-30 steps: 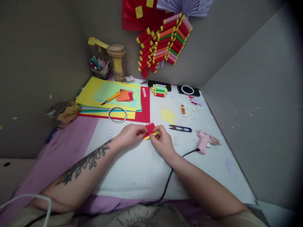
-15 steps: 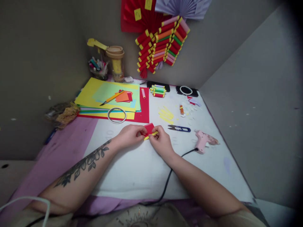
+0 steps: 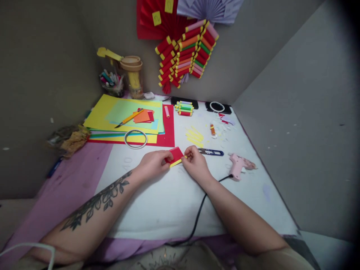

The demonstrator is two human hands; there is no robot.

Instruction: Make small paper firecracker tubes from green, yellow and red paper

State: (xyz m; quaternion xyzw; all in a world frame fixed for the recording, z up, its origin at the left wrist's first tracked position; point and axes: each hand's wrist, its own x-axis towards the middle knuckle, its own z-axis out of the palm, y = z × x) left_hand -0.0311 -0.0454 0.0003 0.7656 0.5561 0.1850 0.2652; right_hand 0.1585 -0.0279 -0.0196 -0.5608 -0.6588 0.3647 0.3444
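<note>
A small red paper piece [image 3: 176,154] lies in front of me, with a yellow paper strip [image 3: 176,162] along its near edge. My left hand [image 3: 156,162] is closed on the left side of the red paper, thumb on top. At the strip's right end, my right hand [image 3: 196,162] pinches with thumb and fingertips. Just behind my right hand are blue thread snips [image 3: 215,152], partly covered by it. Farther right lies a pink glue gun [image 3: 239,165], its black cord running under my right forearm.
Coloured paper sheets [image 3: 98,112] are stacked at the left, bearing a yellow craft knife [image 3: 129,118], orange-red squares [image 3: 143,116] and a tape ring [image 3: 135,147]. Behind are small paper rolls [image 3: 184,108], yellow strips [image 3: 194,137], scraps and a tumbler [image 3: 134,80]. Paper firecrackers [image 3: 187,52] hang above.
My right hand has slid right along the yellow strip, uncovering more of the red paper. My left hand keeps its hold. The whole view has shifted slightly.
</note>
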